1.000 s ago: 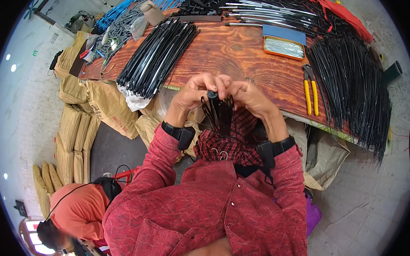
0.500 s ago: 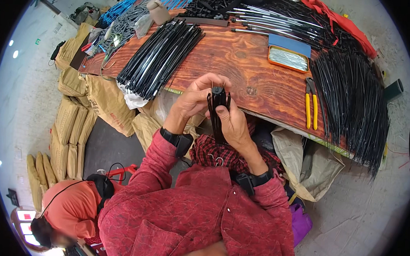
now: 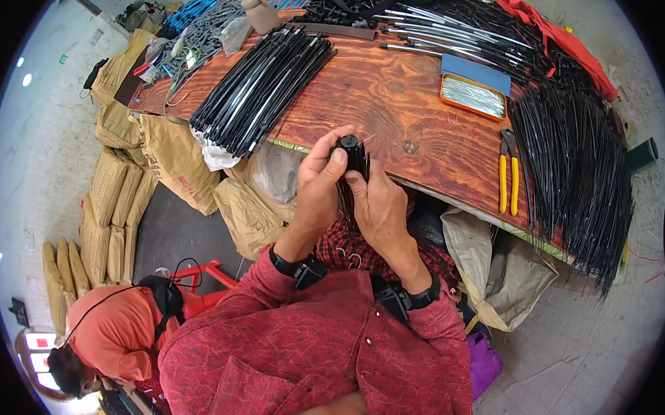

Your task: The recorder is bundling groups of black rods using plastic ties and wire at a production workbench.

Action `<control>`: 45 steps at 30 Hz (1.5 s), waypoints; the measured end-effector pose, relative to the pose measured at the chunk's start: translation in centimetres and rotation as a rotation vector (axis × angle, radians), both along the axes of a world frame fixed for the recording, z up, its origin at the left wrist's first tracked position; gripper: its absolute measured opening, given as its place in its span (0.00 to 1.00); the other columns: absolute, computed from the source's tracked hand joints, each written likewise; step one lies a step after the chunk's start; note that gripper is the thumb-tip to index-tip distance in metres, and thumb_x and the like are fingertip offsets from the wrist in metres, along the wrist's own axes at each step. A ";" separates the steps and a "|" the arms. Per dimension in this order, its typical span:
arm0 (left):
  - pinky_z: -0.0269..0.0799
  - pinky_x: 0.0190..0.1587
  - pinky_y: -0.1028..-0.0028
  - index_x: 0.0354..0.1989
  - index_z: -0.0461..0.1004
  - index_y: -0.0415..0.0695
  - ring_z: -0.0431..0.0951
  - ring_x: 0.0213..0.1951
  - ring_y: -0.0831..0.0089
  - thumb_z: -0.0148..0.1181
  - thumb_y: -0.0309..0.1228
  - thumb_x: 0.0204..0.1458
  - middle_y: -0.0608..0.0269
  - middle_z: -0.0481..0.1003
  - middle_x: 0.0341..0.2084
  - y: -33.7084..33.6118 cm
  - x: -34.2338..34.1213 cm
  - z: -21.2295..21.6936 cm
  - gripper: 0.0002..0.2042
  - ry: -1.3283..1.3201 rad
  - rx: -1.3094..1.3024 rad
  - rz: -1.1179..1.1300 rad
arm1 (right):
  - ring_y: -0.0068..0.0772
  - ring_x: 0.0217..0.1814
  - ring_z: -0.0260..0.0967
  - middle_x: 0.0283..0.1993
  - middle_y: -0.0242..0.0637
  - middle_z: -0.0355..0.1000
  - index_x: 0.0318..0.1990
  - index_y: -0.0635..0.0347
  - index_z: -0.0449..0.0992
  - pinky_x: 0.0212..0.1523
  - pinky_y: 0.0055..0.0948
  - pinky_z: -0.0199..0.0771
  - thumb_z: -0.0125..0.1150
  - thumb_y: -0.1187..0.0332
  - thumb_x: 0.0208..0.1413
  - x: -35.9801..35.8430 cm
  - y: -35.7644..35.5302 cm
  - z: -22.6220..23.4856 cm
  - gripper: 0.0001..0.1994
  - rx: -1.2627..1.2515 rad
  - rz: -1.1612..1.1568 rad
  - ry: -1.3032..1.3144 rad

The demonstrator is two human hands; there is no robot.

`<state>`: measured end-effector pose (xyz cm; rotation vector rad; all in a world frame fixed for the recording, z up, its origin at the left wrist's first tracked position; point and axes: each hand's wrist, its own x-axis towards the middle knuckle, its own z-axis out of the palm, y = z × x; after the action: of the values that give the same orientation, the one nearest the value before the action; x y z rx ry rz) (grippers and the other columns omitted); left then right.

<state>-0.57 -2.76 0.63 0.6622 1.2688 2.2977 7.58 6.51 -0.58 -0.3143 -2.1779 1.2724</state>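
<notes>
Above the table's near edge, my left hand closes round a black umbrella frame hub with thin dark ribs hanging below it. The left thumb lies against the hub's side just under its round top. My right hand grips the same piece from the right, its thumb on the ribs. A thin wire seems to stick out beside the hub's top. The lower ribs are mostly hidden behind my hands. Nearest on the table are a bundle of black umbrella frames to the left and yellow-handled pliers to the right.
On the wooden table lie an orange tin of thin silver wires, a heap of black ribs, and silver shafts. Brown sacks stand at the left. A person in orange bends over at lower left.
My left hand has shifted its grip, its thumb now upright along the hub and its forearm lower. The hub has tilted slightly, and fewer ribs show between my hands.
</notes>
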 end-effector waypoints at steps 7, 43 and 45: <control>0.72 0.51 0.76 0.58 0.69 0.35 0.77 0.44 0.77 0.55 0.32 0.65 0.64 0.77 0.43 -0.3 -0.6 -0.6 0.17 -0.065 0.064 -0.043 | 0.62 0.36 0.73 0.34 0.53 0.74 0.43 0.63 0.73 0.34 0.52 0.71 0.43 0.54 0.70 0.8 1.0 1.2 0.20 0.031 0.075 -0.026; 0.73 0.48 0.71 0.51 0.68 0.38 0.76 0.42 0.69 0.60 0.29 0.57 0.56 0.75 0.41 -0.6 -3.4 -2.2 0.16 -0.231 0.281 -0.295 | 0.25 0.22 0.68 0.21 0.37 0.70 0.36 0.64 0.71 0.24 0.29 0.64 0.61 0.65 0.64 -0.7 0.4 -0.2 0.11 -0.183 0.047 0.040; 0.75 0.45 0.72 0.52 0.69 0.38 0.77 0.40 0.69 0.58 0.32 0.59 0.56 0.76 0.40 -0.3 -3.3 -2.5 0.15 -0.210 0.290 -0.274 | 0.23 0.21 0.66 0.21 0.36 0.70 0.35 0.64 0.71 0.23 0.28 0.63 0.61 0.65 0.64 -0.6 0.4 -0.3 0.11 -0.186 0.041 0.041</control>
<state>-3.87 -3.06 -1.90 0.6251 0.7096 2.2668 6.95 6.95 -0.90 -0.3159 -2.0457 1.4951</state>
